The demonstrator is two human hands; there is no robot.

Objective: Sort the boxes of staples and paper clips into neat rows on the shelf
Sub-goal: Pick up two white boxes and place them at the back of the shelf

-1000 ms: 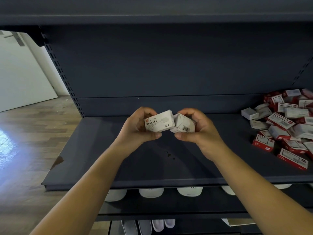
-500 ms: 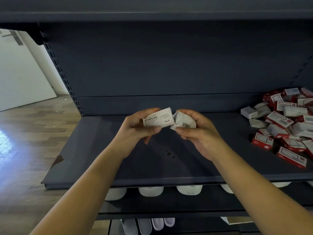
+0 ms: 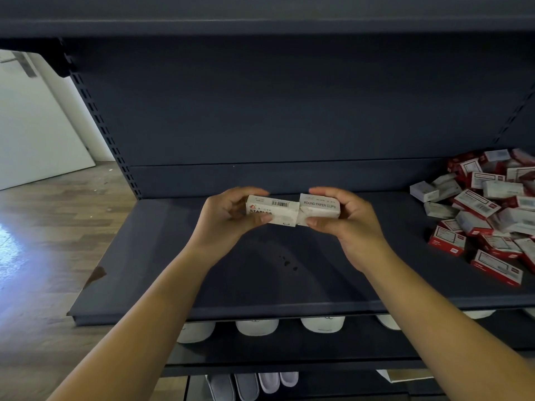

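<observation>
Boxes of two kinds meet above the shelf (image 3: 162, 256) in the head view: the staples box (image 3: 272, 211) is in the left hand (image 3: 228, 218), its grip clamped thumb below and fingers above; the paper clips box (image 3: 320, 208) is held likewise in the right hand (image 3: 347, 221), ends touching. Read both labels, then set each flat and square to the back wall, starting two separate rows well apart; the loose pile (image 3: 486, 209) at the right seems mixed, though its small print is unreadable.
</observation>
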